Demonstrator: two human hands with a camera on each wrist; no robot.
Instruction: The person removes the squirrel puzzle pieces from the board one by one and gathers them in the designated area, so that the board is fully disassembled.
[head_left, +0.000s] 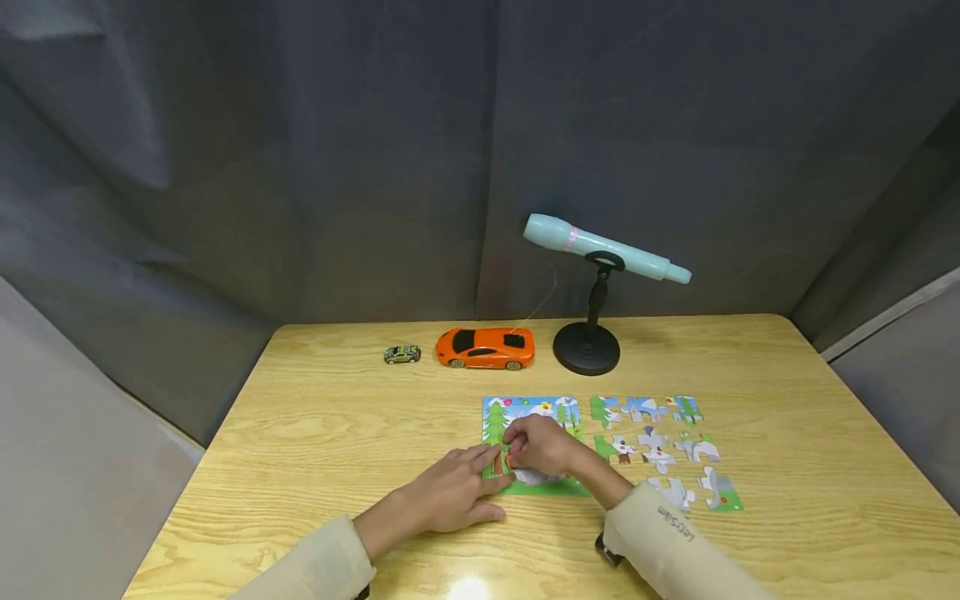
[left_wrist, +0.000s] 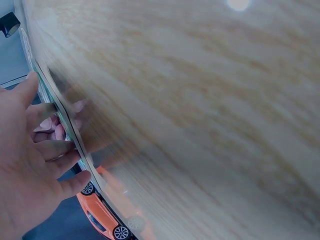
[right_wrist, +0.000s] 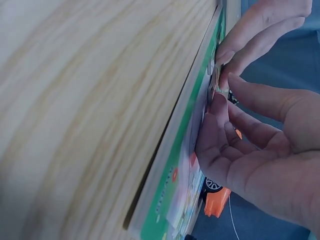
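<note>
A puzzle board point(head_left: 543, 489) with a forest picture and a green lower edge lies on the wooden table. My left hand point(head_left: 461, 487) rests at its left side, fingers spread, with fingertips on the board's left part. Over the board's middle, my right hand point(head_left: 543, 444) has its fingers curled and pinches a puzzle piece point(head_left: 509, 457) at the lower left of the picture, mostly covered by the fingers. The right wrist view shows the thumb and forefinger of the right hand point(right_wrist: 250, 135) close together above the board point(right_wrist: 172, 165), beside the left fingertips.
Several loose puzzle pieces point(head_left: 660, 454) lie in rows right of the board. Behind stand an orange toy car point(head_left: 486, 347), a small patterned toy car point(head_left: 402, 354) and a light-blue toy microphone point(head_left: 607, 247) on a black stand point(head_left: 587, 348). A dark curtain point(head_left: 375, 167) backs the table.
</note>
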